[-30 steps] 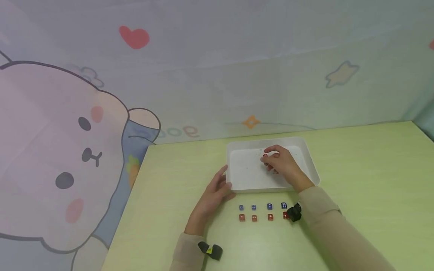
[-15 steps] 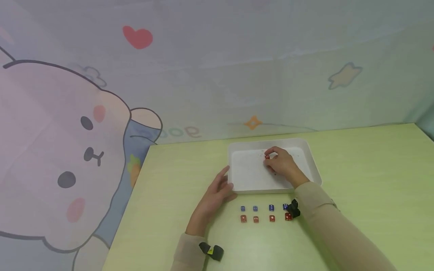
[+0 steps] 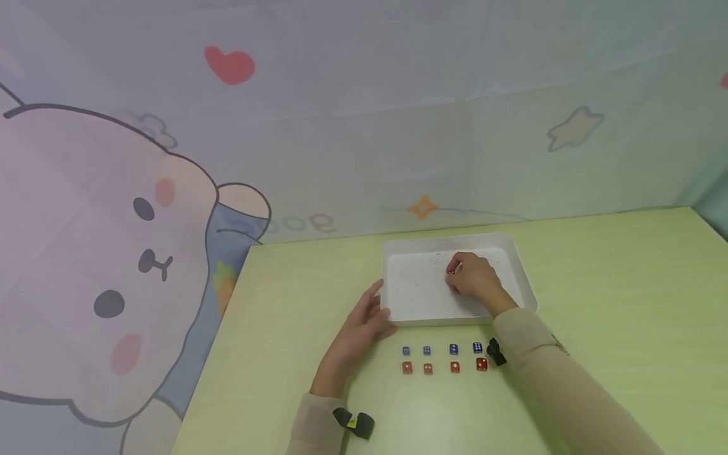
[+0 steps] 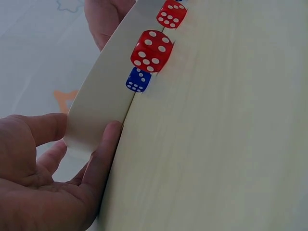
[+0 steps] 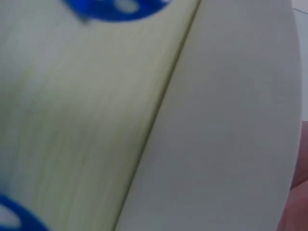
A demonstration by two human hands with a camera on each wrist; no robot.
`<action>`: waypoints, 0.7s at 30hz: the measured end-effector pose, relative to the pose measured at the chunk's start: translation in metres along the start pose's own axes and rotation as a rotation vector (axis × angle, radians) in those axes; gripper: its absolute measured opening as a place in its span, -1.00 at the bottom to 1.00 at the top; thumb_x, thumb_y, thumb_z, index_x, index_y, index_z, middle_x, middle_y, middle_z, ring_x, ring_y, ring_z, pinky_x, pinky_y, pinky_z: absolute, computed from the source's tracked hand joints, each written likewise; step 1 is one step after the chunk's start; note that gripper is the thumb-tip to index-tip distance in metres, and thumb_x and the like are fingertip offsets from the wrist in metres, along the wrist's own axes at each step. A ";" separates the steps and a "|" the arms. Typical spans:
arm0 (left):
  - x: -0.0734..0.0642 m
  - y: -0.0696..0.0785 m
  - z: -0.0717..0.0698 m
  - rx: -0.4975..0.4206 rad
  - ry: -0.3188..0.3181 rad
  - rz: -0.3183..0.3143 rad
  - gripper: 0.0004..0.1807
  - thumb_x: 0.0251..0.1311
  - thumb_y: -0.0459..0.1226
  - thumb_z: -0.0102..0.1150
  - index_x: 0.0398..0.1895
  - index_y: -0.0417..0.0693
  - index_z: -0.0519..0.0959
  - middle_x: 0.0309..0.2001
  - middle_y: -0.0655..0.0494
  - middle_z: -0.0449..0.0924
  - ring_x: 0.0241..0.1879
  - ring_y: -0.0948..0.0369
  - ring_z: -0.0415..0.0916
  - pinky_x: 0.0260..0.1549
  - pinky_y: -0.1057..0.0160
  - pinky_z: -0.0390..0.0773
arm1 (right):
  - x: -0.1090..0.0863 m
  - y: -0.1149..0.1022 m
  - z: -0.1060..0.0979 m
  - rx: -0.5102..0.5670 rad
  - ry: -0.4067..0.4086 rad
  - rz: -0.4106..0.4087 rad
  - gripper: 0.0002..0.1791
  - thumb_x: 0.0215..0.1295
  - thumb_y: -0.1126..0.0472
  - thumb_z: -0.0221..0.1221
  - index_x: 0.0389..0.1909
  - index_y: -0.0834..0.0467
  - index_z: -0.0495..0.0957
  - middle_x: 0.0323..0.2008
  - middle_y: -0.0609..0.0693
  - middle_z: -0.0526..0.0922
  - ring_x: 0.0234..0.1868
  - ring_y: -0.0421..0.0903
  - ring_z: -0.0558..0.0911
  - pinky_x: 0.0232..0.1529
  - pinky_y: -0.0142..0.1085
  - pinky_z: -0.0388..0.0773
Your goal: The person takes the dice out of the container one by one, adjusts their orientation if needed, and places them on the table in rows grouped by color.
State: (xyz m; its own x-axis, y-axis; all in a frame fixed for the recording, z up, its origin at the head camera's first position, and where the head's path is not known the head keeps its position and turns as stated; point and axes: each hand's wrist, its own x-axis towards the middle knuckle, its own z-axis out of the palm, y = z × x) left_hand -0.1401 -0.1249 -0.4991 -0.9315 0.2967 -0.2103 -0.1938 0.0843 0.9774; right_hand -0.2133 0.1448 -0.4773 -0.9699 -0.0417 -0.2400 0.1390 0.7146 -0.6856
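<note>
A white tray [image 3: 409,278] lies on the table. Over its inside, my right hand [image 3: 476,278] pinches a red die [image 3: 451,272], mostly hidden by the fingertips. At the tray's front left corner is my left hand [image 3: 358,325]; its thumb touches the front wall and its fingers reach along the left side. In front of the tray stand a row of blue dice [image 3: 454,349] and, nearer, a row of red dice [image 3: 455,367]. The left wrist view shows a large-looking red die [image 4: 152,51] before the tray wall. Only an edge of my right hand [image 5: 296,207] shows in the right wrist view.
The pale green table [image 3: 620,284] ends at a patterned cloth [image 3: 364,139] behind the tray. Small specks dot the tray floor. Black wrist straps [image 3: 354,422] sit on both sleeves. A blurred blue die [image 5: 115,7] cuts into the right wrist view.
My right hand has drawn its fingertips closer together and moved slightly towards me, so the red die shows less. My left hand keeps its place at the tray corner.
</note>
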 end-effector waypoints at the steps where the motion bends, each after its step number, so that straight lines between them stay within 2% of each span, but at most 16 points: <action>1: 0.000 0.000 0.000 0.005 0.000 0.003 -0.28 0.61 -0.32 0.04 0.73 0.18 0.09 0.57 -0.25 0.21 0.43 -0.19 0.39 0.27 0.07 0.69 | -0.001 0.001 -0.001 -0.020 0.009 0.002 -0.89 0.36 0.27 0.21 -0.16 0.20 0.60 -0.50 0.00 0.58 -0.45 -0.05 0.52 -0.44 -0.29 0.40; 4: 0.001 -0.001 0.000 0.008 -0.001 0.005 -0.28 0.61 -0.31 0.04 0.73 0.18 0.09 0.57 -0.25 0.21 0.43 -0.19 0.39 0.27 0.07 0.69 | -0.004 0.003 -0.003 -0.058 0.031 0.000 -0.93 0.36 0.25 0.27 -0.23 0.17 0.61 -0.50 -0.01 0.59 -0.43 -0.04 0.52 -0.44 -0.27 0.39; 10: 0.002 0.000 -0.002 0.000 0.008 -0.003 -0.29 0.61 -0.32 0.04 0.72 0.23 0.12 0.57 -0.21 0.22 0.43 -0.17 0.39 0.27 0.08 0.69 | -0.010 0.007 -0.008 -0.107 0.062 -0.024 -0.88 0.35 0.21 0.38 -0.34 0.14 0.65 -0.42 0.03 0.60 -0.34 0.01 0.53 -0.41 -0.21 0.41; 13: 0.004 -0.001 -0.004 -0.006 0.009 -0.007 -0.29 0.61 -0.31 0.04 0.71 0.25 0.12 0.58 -0.21 0.21 0.44 -0.16 0.38 0.28 0.08 0.68 | -0.011 0.009 -0.007 -0.148 0.103 -0.042 -0.86 0.30 0.21 0.44 -0.40 0.12 0.68 -0.25 0.13 0.62 -0.11 0.16 0.53 -0.20 -0.04 0.52; 15: 0.005 -0.001 -0.006 -0.005 0.010 -0.008 -0.29 0.61 -0.31 0.05 0.71 0.26 0.12 0.58 -0.21 0.21 0.45 -0.17 0.38 0.28 0.08 0.68 | -0.011 0.011 -0.005 -0.178 0.133 -0.071 -0.84 0.26 0.22 0.46 -0.46 0.11 0.69 -0.12 0.21 0.62 0.08 0.27 0.49 -0.01 0.12 0.52; 18: 0.005 -0.002 -0.009 0.002 0.011 -0.004 -0.28 0.61 -0.30 0.05 0.72 0.24 0.11 0.57 -0.23 0.20 0.45 -0.18 0.37 0.27 0.07 0.68 | -0.014 0.012 -0.002 -0.186 0.160 -0.120 -0.81 0.23 0.25 0.48 -0.53 0.11 0.69 0.04 0.27 0.59 0.30 0.38 0.35 0.23 0.29 0.39; 21: 0.006 -0.004 -0.011 -0.010 0.003 -0.004 -0.28 0.61 -0.30 0.05 0.72 0.24 0.10 0.58 -0.23 0.19 0.46 -0.18 0.36 0.29 0.07 0.68 | -0.023 0.014 -0.001 -0.175 0.189 -0.179 -0.81 0.21 0.29 0.48 -0.56 0.12 0.71 0.15 0.29 0.60 0.41 0.40 0.27 0.33 0.35 0.30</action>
State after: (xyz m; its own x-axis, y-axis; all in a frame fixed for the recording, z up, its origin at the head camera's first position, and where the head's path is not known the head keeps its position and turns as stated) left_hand -0.1486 -0.1340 -0.5044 -0.9317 0.2936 -0.2141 -0.2005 0.0759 0.9768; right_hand -0.1894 0.1566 -0.4801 -0.9981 -0.0591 0.0173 -0.0583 0.8179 -0.5724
